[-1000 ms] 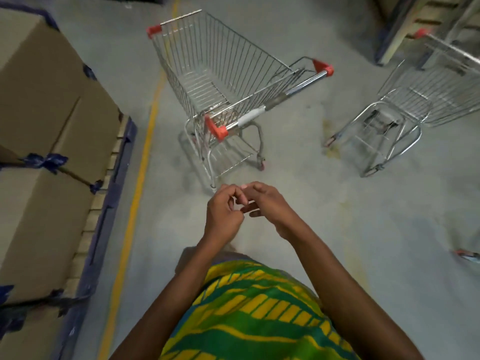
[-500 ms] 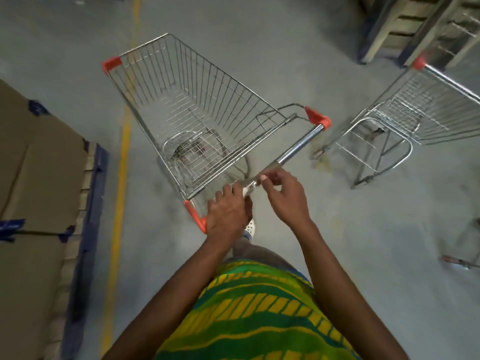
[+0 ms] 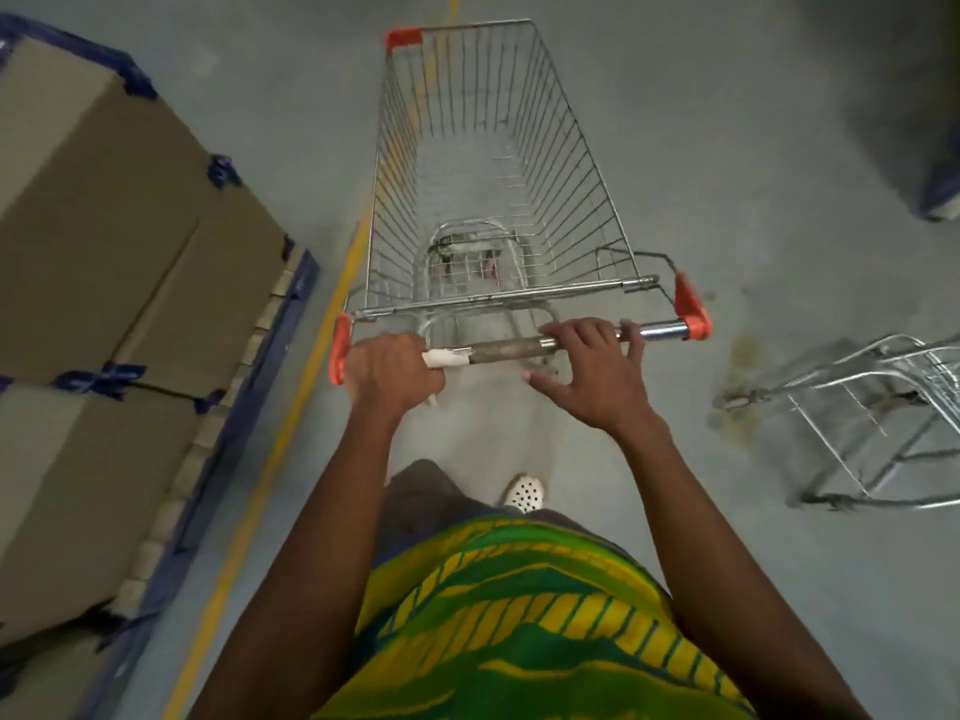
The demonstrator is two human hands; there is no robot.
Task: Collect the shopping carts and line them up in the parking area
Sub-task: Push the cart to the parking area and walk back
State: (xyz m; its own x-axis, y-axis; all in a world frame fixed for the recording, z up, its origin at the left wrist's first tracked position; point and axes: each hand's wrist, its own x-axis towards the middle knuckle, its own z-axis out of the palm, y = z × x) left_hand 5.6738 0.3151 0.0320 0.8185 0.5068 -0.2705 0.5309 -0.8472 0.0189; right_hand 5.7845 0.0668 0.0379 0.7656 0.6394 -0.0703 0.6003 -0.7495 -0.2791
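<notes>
A wire shopping cart (image 3: 566,163) with orange corner caps stands straight ahead of me, its basket empty. Its metal handle bar (image 3: 506,349) runs across in front of my body. My left hand (image 3: 389,371) grips the bar at its left end, fingers wrapped round it beside a strip of white tape. My right hand (image 3: 592,371) holds the bar toward its right end, fingers hooked over the top and the thumb spread out underneath. A second wire cart (image 3: 872,407) lies tipped over on the floor at the right edge.
Large strapped cardboard boxes (image 3: 104,283) on a blue pallet (image 3: 249,387) fill the left side. A yellow floor line (image 3: 291,423) runs between the pallet and the cart. A dark blue rack base (image 3: 940,184) sits at the far right. My foot in a white shoe (image 3: 525,492) shows below the handle.
My hands went from touching each other to the handle bar and now grip it. The cart has swung round so that it points straight ahead of me.
</notes>
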